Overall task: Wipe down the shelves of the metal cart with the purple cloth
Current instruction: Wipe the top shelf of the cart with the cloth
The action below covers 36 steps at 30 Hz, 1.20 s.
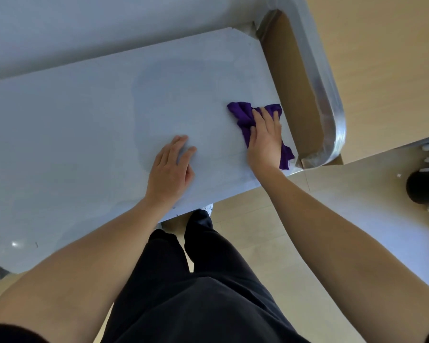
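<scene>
- Purple cloth [243,117], head view: it lies bunched on the top shelf [84,132] of the metal cart, just beside the cart's curved handle [330,102], at the shelf end nearest that handle.
- Right hand [265,142]: palm down on the cloth, fingers laid mostly straight and pressing it onto the metal. Cloth shows past the fingertips and below the wrist on the handle side. Whether the thumb hooks a fold, I cannot tell.
- Left hand [170,169]: flat on bare shelf, farther from the handle than the right hand, fingers relaxed and slightly spread. It holds nothing and looks like a brace.
- Progress, as a judgement: the top shelf is being wiped and the handle end is the patch in hand. A faint, slightly darker area sits on the shelf well away from the handle, beyond the left hand. It may be a damp wiped zone, but it could equally be a reflection.
- Left to do, as a judgement: the shelf end farthest from the handle shows no clear sign either way. No lower shelf is in view, so its state cannot be told and it probably remains.
- Look of the cloth: deep violet, soft, crumpled into folds, not spread flat. It covers little shelf per pass.
- Shelf: pale grey, matt, nothing standing on it. The handle is shiny bent metal.
</scene>
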{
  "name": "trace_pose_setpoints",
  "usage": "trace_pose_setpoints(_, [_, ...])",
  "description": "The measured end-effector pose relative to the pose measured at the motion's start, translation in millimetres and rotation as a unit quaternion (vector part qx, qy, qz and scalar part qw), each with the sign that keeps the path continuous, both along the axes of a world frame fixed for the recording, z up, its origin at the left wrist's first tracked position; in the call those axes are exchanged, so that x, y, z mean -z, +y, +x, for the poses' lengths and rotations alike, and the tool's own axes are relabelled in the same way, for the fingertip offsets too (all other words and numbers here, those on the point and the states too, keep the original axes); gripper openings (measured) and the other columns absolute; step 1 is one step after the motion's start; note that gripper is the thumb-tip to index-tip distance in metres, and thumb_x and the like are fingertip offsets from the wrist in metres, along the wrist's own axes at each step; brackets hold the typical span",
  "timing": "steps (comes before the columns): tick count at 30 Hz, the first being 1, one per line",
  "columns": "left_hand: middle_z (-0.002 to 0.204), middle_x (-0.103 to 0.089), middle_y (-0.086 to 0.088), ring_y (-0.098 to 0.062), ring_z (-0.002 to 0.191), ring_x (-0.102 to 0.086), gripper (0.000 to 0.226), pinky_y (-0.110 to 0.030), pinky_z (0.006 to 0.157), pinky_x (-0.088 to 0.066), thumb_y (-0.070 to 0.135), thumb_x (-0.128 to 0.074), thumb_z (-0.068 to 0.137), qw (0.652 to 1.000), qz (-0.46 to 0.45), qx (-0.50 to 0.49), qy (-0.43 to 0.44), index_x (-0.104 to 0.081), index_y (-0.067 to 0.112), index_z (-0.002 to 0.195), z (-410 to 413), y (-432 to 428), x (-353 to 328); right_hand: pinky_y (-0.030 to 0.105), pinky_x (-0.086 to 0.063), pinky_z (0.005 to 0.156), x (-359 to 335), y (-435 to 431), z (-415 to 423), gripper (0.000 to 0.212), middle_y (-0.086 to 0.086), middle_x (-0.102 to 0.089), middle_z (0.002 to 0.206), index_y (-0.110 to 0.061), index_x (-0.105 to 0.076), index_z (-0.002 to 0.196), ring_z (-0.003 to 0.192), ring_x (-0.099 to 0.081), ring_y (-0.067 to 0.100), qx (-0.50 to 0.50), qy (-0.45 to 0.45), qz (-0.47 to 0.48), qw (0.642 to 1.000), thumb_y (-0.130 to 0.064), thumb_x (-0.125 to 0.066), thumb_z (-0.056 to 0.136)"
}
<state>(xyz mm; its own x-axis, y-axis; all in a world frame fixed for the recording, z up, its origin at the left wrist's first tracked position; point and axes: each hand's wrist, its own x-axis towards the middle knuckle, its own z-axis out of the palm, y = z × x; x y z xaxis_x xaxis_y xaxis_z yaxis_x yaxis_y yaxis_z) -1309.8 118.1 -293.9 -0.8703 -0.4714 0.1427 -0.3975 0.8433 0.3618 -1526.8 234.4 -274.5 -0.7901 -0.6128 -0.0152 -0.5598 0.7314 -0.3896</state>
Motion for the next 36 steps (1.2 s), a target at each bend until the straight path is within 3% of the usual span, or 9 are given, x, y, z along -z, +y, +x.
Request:
trace_pose_setpoints(5, [0.139, -0.051, -0.018, -0.033, 0.130, -0.049, 0.031, -0.042, 0.103, -0.044, 0.007, -0.050, 0.091, 0.999, 0.029, 0.004, -0.012, -0.061, 0.005, 0.120, 21.5, -8.6, -8.9, 0.043, -0.022, 0.119, -1.5, 0.1, 22.8, 0.041, 0.010, -0.040, 0.149, -0.009, -0.043, 0.141, 0.144, -0.023, 0.036, 0.039, -0.005, -0.012, 0.999, -0.013, -0.036, 0.101])
trace_pose_setpoints(17, [0.141, -0.048, -0.015, -0.031, 0.130, -0.047, 0.034, -0.042, 0.105, -0.040, 0.013, -0.047, 0.095, 0.997, 0.016, -0.036, -0.064, -0.059, 0.008, 0.126, 164.8, -38.0, -22.0, 0.040, -0.015, 0.120, -2.9, -44.7, 106.3, 0.048, 0.002, -0.030, 0.156, -0.016, -0.034, 0.147, 0.148, -0.012, 0.030, 0.154, -0.027, 0.003, 0.988, -0.010, -0.035, 0.100])
trace_pose_setpoints(25, [0.140, -0.050, -0.012, -0.030, 0.129, -0.049, 0.032, -0.042, 0.102, -0.044, 0.011, -0.054, 0.092, 0.996, 0.040, -0.048, -0.067, -0.060, 0.008, 0.124, 206.2, -45.7, -27.2, 0.040, -0.015, 0.119, -3.7, -104.3, 172.2, 0.047, 0.001, -0.028, 0.157, -0.018, -0.033, 0.148, 0.148, -0.011, 0.030, 0.094, -0.039, 0.013, 0.995, -0.015, -0.034, 0.101])
trace_pose_setpoints(36, [0.136, -0.053, -0.011, -0.027, 0.126, -0.051, 0.031, -0.040, 0.100, -0.045, 0.010, -0.056, 0.090, 0.991, 0.035, -0.103, -0.078, -0.061, 0.009, 0.120, 265.3, -55.3, -31.4, 0.042, -0.017, 0.120, -8.0, -166.8, 286.3, 0.046, 0.001, -0.025, 0.158, -0.019, -0.031, 0.148, 0.148, -0.007, 0.031, -0.114, -0.052, 0.053, 0.991, -0.017, -0.034, 0.103])
